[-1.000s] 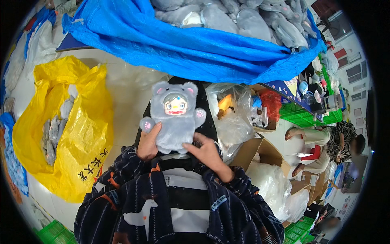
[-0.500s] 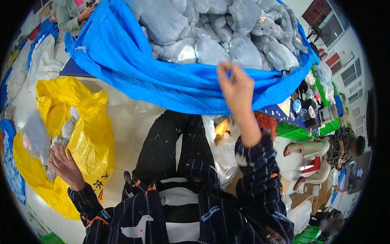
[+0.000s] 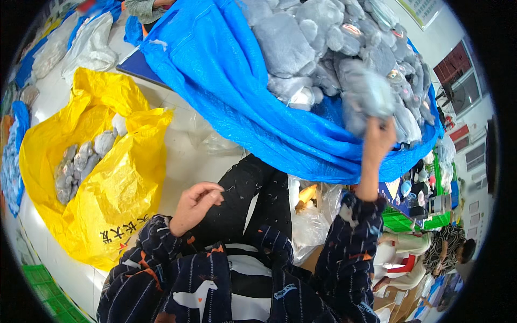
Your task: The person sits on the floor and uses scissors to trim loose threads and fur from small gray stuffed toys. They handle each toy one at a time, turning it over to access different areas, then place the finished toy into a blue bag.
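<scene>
Grey plush toys (image 3: 81,161) lie inside the crinkled yellow plastic bag (image 3: 124,188) at nine o'clock, and the empty left hand (image 3: 195,206) hangs loosely curled near six o'clock beside that bag. Toward two o'clock the right hand (image 3: 378,139) is raised, clasping a blurred grey plush toy (image 3: 369,97) over the blue tarp (image 3: 226,86) heaped with grey soft toys (image 3: 318,48).

grey plush toy (image 3: 368,96) motion-blurred; right hand (image 3: 378,139) fingers hidden behind it.
</scene>
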A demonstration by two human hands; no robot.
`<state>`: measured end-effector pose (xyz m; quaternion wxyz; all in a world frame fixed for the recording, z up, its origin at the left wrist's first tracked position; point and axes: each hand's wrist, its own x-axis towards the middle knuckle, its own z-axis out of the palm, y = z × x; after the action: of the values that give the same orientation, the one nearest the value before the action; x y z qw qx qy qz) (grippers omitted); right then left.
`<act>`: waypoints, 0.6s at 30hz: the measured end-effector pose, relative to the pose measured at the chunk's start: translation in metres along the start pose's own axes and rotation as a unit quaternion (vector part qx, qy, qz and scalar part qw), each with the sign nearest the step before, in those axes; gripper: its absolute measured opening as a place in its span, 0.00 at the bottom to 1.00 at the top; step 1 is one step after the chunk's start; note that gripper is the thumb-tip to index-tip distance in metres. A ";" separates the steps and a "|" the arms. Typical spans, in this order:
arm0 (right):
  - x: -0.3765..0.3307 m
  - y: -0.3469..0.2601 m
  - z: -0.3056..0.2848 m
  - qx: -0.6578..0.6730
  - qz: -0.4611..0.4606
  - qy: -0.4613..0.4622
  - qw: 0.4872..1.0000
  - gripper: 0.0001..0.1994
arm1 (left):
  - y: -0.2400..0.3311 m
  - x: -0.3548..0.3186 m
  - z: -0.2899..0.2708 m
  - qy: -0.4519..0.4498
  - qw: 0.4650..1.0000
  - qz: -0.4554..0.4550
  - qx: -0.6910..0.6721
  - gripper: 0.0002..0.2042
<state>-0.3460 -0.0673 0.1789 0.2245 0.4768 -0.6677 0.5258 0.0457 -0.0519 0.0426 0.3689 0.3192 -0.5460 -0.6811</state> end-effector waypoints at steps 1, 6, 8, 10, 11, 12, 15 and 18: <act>-0.004 -0.014 -0.017 0.070 0.006 0.060 0.996 0.11 | 0.002 -0.002 0.002 -0.017 1.000 0.006 -0.002 0.11; -0.104 -0.065 -0.090 0.206 0.051 0.024 0.977 0.12 | 0.014 0.014 0.010 -0.116 0.986 0.076 -0.092 0.33; -0.154 -0.070 -0.082 0.225 0.097 -0.139 0.959 0.14 | 0.016 0.011 0.023 -0.164 0.962 0.060 -0.211 0.35; -0.177 -0.111 -0.063 0.357 0.309 -0.314 0.824 0.16 | 0.008 -0.003 0.021 -0.180 0.948 0.006 -0.261 0.35; -0.192 -0.104 -0.056 0.374 0.372 -0.357 0.771 0.18 | 0.013 -0.012 0.023 -0.143 0.975 -0.093 -0.140 0.32; -0.199 -0.103 -0.058 0.387 0.386 -0.328 0.771 0.19 | 0.012 -0.012 0.030 -0.133 0.971 -0.106 -0.166 0.30; -0.222 -0.093 -0.055 0.404 0.382 -0.294 0.777 0.20 | -0.005 -0.021 0.037 -0.093 0.971 -0.107 -0.195 0.26; -0.220 -0.101 -0.059 0.349 0.349 -0.292 0.819 0.17 | -0.014 -0.029 0.034 -0.054 0.979 -0.106 -0.167 0.23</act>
<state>-0.1722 0.0761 0.0723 -0.3610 0.3893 -0.5955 0.6029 0.0302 -0.0085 0.0366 0.3120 0.2720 -0.4071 -0.8142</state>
